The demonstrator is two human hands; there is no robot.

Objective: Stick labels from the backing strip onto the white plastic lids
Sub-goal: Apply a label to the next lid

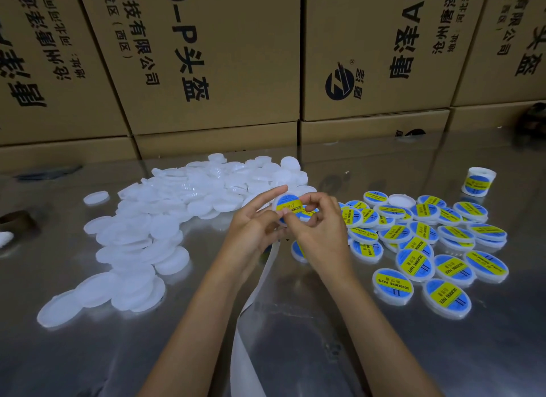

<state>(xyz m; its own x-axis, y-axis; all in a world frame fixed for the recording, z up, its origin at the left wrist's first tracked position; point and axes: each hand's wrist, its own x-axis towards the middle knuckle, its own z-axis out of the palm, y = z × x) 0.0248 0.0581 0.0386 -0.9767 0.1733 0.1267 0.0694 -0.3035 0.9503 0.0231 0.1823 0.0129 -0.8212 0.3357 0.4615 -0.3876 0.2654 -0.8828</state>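
Both hands, left hand (256,219) and right hand (317,225), pinch one labelled lid (288,206) with curled fingers above bare metal table (310,322), between plain lids (153,219) and labelled lids (428,243).

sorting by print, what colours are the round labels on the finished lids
Blue round labels with a yellow band and dark lettering, clearest in the head view.

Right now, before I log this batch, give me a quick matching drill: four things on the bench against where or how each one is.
Things:
1. plain white lids
2. labelled lids
3. backing strip
4. lid in hand

States:
A. trails down toward the camera between the forearms
B. held up by the left hand and right hand
C. heaped on the left of the metal table
D. spread on the right, blue and yellow faces up

Pairs: 1-C, 2-D, 3-A, 4-B
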